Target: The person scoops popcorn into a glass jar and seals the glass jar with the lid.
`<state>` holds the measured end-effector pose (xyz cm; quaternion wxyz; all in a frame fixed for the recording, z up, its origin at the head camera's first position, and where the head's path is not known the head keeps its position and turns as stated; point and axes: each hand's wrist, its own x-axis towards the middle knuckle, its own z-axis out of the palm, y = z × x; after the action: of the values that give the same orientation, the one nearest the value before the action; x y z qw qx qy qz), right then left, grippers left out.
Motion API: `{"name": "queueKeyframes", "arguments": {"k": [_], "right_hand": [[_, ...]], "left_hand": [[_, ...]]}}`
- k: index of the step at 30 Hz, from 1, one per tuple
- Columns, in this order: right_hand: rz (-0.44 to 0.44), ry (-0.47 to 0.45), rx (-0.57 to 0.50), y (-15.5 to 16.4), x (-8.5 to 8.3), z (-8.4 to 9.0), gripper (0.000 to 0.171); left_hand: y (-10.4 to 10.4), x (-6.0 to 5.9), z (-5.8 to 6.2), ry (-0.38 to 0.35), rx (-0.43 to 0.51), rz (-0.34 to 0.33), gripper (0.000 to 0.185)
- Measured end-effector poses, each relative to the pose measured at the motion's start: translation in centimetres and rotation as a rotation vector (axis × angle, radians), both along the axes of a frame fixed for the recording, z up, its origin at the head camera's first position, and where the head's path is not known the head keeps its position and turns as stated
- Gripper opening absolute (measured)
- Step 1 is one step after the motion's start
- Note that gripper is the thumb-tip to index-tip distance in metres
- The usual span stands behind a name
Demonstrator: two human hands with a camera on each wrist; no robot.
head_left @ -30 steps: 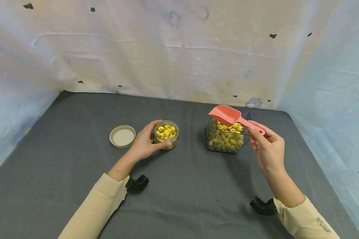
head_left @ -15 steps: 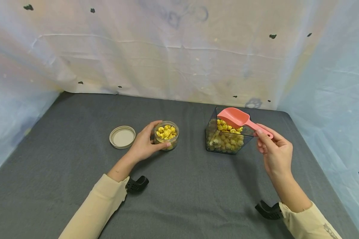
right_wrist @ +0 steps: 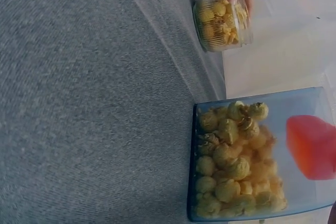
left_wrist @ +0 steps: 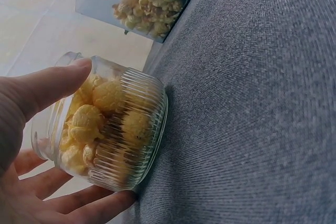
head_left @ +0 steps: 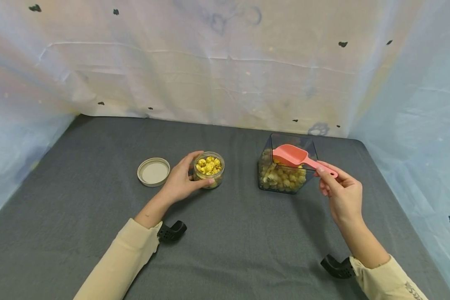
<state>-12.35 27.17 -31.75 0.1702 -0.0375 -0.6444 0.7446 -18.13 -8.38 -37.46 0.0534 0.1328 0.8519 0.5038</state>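
The left hand (head_left: 180, 182) clasps the small jar (head_left: 208, 168), already heaped with popcorn, just right of its loose lid (head_left: 153, 171); further right, the right hand (head_left: 341, 196) pinches the pink scoop (head_left: 292, 156), dipped into the square tub (head_left: 286, 164), seemingly empty; capping remains.

Grey cloth-covered table (head_left: 78, 175); pale wrinkled sheeting (head_left: 195, 71) with dark specks behind and beside.
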Motion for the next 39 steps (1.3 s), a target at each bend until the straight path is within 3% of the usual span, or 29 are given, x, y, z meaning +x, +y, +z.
{"name": "queueKeyframes", "arguments": {"k": [7, 17, 39], "right_hand": [[0.002, -0.015, 0.025, 0.11, 0.01, -0.21, 0.015], [0.007, -0.005, 0.173, 0.36, -0.20, -0.32, 0.018], [0.057, -0.023, 0.228, 0.80, -0.36, -0.22, 0.022]], "left_hand": [[0.13, 0.06, 0.13, -0.001, -0.007, 0.005, 0.086], [0.20, 0.02, 0.02, 0.004, 0.002, 0.007, 0.085], [0.01, 0.04, -0.05, -0.002, -0.004, 0.002, 0.086]]}}
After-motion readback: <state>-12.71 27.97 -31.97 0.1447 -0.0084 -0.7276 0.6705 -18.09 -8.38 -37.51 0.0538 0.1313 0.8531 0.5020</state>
